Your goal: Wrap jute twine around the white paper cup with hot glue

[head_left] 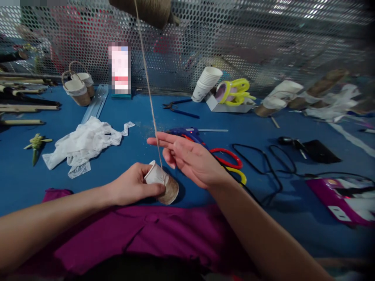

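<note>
My left hand (133, 185) is wrapped round a white paper cup (155, 175), tilted on its side. Brown twine covers the cup's base end. From the cup a strand of twine (149, 86) runs taut up to a large spool (152, 11) at the top of the view. Beside the strand is my right hand (190, 158), its fingers stretched out and touching or very near the twine, above and right of the cup. A blue glue gun (187, 134) lies just behind the right hand.
White crumpled material (84, 144) lies left. Pliers (181, 108), stacked cups (206, 84) and yellow tape or scissors in a white box (231, 104) stand behind. Red-handled scissors (227, 158), black cables and a purple power strip (336, 203) are right. Twine-wrapped cups (77, 91) stand back left.
</note>
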A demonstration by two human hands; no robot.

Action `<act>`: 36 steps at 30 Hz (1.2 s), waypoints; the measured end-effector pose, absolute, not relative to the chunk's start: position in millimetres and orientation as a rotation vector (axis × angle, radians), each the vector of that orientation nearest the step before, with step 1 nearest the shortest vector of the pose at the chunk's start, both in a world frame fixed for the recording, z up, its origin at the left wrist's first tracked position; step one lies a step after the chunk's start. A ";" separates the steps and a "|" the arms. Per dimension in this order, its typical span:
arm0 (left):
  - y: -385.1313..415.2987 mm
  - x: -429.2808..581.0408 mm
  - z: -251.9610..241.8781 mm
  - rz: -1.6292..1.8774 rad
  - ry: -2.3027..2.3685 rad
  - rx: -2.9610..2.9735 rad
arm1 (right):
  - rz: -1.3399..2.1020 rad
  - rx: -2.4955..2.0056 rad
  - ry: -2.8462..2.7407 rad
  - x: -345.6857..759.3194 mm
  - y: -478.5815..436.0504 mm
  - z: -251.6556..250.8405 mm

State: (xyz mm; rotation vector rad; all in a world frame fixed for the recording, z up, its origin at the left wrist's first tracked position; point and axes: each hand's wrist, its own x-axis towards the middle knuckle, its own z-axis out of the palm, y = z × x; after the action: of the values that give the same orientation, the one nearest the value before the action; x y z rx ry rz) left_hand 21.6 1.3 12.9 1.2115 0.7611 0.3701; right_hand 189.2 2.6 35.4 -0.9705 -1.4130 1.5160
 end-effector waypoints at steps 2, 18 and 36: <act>1.8 21.6 12.5 0.369 0.764 1.218 | 1.566 -0.969 -1.332 190.7 1.4 39.5; 1.3 18.9 15.8 0.281 0.695 1.272 | 1.450 -1.379 -1.765 201.5 1.4 22.8; 1.4 20.7 14.0 0.240 0.654 1.223 | 1.370 -1.035 -0.890 248.3 25.2 57.8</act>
State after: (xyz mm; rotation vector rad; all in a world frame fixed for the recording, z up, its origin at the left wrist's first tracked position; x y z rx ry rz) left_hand 20.7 1.4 14.0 1.2227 0.6535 0.2401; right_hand 248.3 25.2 57.8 -1.0353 -0.8900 1.3701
